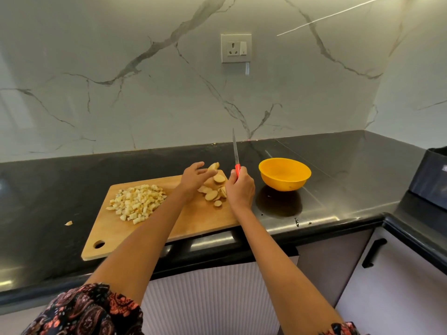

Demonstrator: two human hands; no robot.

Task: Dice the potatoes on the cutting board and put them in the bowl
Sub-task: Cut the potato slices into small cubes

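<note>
On a black worktop (pixel 72 180) below a marble-veined wall, seen from the head camera, a wooden cutting board (pixel 193 221) lies with one corner overhanging the front edge. A pile of diced potato (pixel 137 204) sits on the board's left half. Potato slices (pixel 214 189), not yet diced, lie scattered at its far right corner. The left hand (pixel 194 176) hovers over or touches those slices, its fingers straight and loosely spread; whether it holds one cannot be told. The right hand (pixel 239 187) has its grip wrapped around the red handle of a knife (pixel 235 153), blade pointing up and away from the board. An orange bowl (pixel 285 174) stands just beside the board on the right, and appears to hold nothing. One stray potato bit (pixel 69 222) lies on the worktop left of the board.

Judging from this, the risks are slices slipping off the crowded corner, the overhanging board tipping under pressure, and fingertips lying close to the blade's path.
</note>
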